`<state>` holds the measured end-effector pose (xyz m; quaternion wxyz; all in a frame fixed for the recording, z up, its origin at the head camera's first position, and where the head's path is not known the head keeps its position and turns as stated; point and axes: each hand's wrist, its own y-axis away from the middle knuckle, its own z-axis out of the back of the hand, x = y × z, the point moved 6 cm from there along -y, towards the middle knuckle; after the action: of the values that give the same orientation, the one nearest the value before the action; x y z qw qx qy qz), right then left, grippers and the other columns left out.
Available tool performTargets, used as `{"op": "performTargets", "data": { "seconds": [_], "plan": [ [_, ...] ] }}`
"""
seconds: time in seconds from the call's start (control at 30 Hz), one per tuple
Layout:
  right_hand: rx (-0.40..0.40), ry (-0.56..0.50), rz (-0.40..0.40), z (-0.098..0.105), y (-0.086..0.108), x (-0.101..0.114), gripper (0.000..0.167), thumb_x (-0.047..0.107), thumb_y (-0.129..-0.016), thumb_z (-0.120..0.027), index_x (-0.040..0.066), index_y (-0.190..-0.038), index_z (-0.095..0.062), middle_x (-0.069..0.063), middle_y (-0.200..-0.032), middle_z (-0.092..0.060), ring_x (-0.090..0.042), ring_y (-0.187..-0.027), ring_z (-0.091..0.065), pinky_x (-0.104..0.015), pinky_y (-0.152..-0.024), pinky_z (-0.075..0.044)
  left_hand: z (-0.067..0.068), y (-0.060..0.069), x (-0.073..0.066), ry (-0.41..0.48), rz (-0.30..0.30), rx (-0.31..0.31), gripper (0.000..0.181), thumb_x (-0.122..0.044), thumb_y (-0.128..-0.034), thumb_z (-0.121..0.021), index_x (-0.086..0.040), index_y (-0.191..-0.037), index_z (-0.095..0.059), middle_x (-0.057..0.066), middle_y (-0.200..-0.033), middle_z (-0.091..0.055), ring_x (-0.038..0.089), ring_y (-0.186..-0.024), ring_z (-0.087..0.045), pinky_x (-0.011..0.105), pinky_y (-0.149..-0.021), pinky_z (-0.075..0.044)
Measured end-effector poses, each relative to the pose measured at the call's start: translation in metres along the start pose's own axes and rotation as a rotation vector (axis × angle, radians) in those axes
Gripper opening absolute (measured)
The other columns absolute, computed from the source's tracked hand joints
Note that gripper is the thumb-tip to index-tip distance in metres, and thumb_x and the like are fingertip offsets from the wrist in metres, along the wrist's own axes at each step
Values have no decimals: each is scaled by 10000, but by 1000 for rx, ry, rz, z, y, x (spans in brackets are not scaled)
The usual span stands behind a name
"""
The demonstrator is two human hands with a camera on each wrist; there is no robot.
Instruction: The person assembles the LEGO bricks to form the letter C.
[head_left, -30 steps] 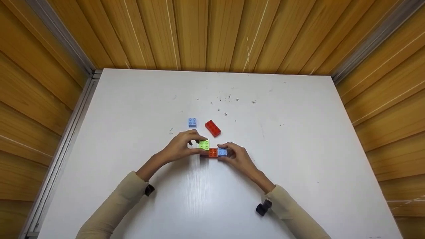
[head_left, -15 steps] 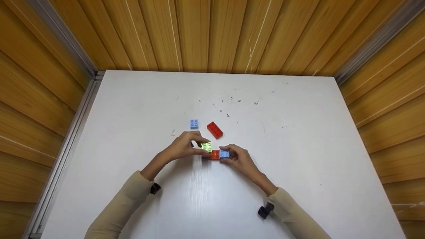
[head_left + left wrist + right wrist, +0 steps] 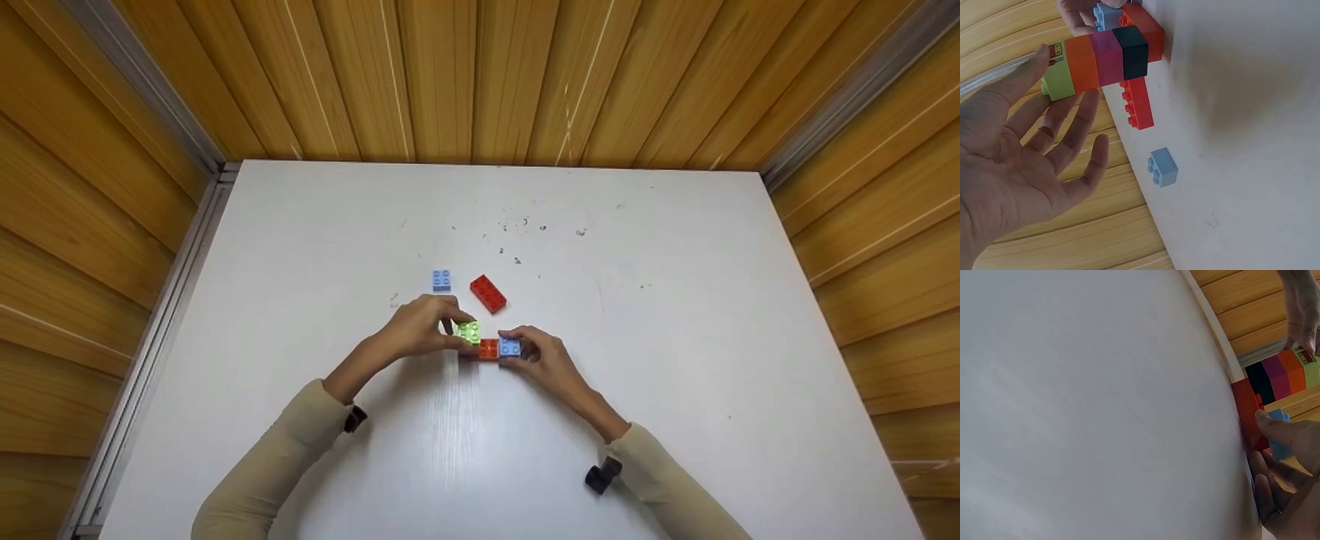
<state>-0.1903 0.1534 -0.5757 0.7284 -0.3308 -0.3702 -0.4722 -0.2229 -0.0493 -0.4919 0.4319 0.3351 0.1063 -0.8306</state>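
Observation:
Between its thumb and fingertips, my left hand (image 3: 420, 326) grips the lime-green top of a brick stack (image 3: 1109, 61). Below the green, the stack runs orange, magenta and a dark brick at the bottom. It hangs over the left part of a long red-orange brick (image 3: 1247, 410); whether the two touch, I cannot tell. A light blue brick (image 3: 510, 346) sits on the long brick's right end, where my right hand (image 3: 544, 358) pinches the sides. Beyond the hands lie a loose red brick (image 3: 488, 293) and a loose light blue brick (image 3: 1163, 167), both studs up.
All of this is on a white table (image 3: 660, 315) with dark scuff marks towards the back. Wood-look panels (image 3: 442, 82) rise behind and at both sides. A metal frame (image 3: 150, 360) runs along the left edge.
The head view has shifted slightly, so everything appears a little to the right. Both hands keep their grips, and the bricks hold nearly the same places relative to one another.

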Motion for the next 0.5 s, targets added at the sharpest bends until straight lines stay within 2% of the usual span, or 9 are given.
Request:
{"op": "performTargets", "data": {
  "seconds": [0.1,0.2,0.4,0.5],
  "plan": [
    [4,-6,-13,0,1,-1,400,88,-825,-836,101,-1207,-719,-83,-946,-726,-69,-746,-558,-182,-669,-469,-1,1,0,2,4,10,396,-238,-835,-854,-108,-1200,-770,86,-966,-716,208,-871,-726,254,-680,-519],
    [1,-10,-8,-1,2,0,400,77,-825,-832,95,-1208,-715,-94,-937,-727,-70,-746,-563,-180,-670,-472,-4,2,3,34,-25,-3,402,-236,-852,-840,-93,-1218,-758,79,-957,-702,220,-878,-722,263,-700,-521],
    [8,4,-7,-2,0,1,401,86,-832,-829,102,-1215,-711,-91,-964,-727,-70,-759,-569,-182,-682,-478,-11,6,15,174,-107,-72,383,-210,-883,-808,-75,-1235,-739,103,-987,-674,257,-930,-663,478,-819,-544],
    [11,14,-16,-2,0,2,398,89,-836,-827,109,-1216,-713,-91,-1019,-736,-80,-770,-573,-185,-693,-478,-16,11,20,265,-135,-118,393,-221,-896,-796,-72,-1251,-721,117,-1053,-673,281,-961,-661,520,-854,-550]
  ]
}}
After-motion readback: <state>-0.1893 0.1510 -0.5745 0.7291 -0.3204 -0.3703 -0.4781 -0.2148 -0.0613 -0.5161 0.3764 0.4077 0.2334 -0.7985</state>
